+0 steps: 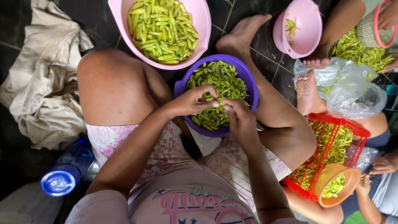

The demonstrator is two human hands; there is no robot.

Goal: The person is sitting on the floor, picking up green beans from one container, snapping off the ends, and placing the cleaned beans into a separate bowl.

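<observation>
A purple bowl [248, 79] full of green pea pods rests between my knees on the dark floor. My left hand [191, 101] and my right hand [239, 116] meet over its near side, and both pinch the same green pod [220, 102] between their fingertips. Beyond it stands a pink bowl [202, 20] heaped with lighter green pods.
A crumpled beige cloth [45, 79] lies at the left and a blue bottle [66, 172] near my hip. At the right other people sit with a small pink bowl [304, 29], a plastic bag [348, 87], a red basket [331, 153] and an orange bowl [338, 184] of pods.
</observation>
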